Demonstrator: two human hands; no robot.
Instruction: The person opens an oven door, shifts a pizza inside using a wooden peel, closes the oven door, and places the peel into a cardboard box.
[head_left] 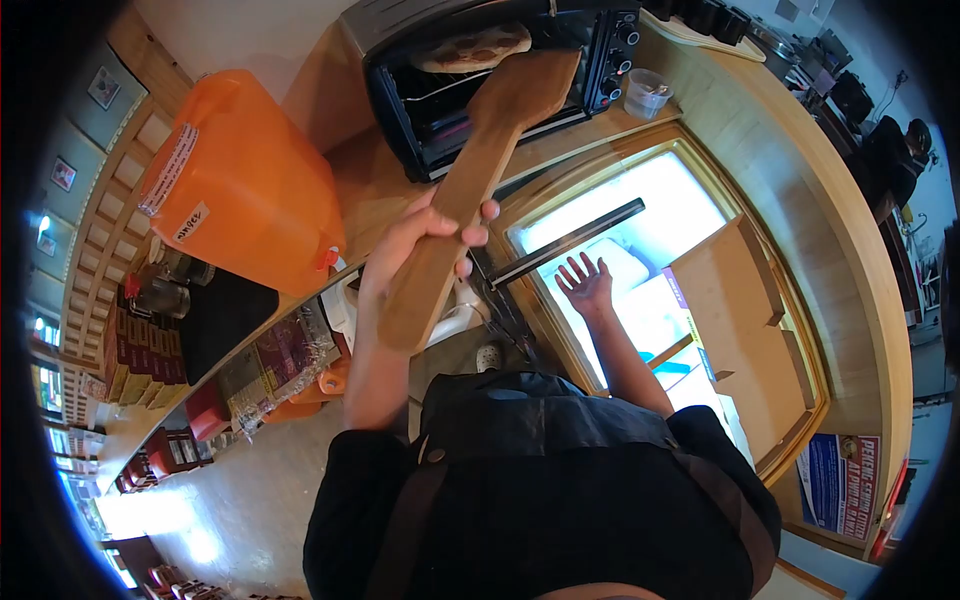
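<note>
My left hand (pixel 425 238) is wrapped around the handle of a flat wooden paddle (pixel 490 140). The paddle slants up to the right, and its wide angular blade overlaps the front of a black toaster oven (pixel 402 140) in view. Inside the oven a flat, browned pizza-like bread (pixel 470 48) rests near a wire rack. My right hand (pixel 588 288) is empty with its fingers spread, over a brightly lit wood-framed opening (pixel 680 195). Just above that hand runs a long dark bar (pixel 570 243).
A large orange jerrycan (pixel 250 185) stands left of the oven. A clear plastic tub (pixel 647 95) sits by the oven's knobs. Cardboard (pixel 735 300) lies at the right side of the lit opening. Stacked boxes (pixel 140 355) and jars are farther left.
</note>
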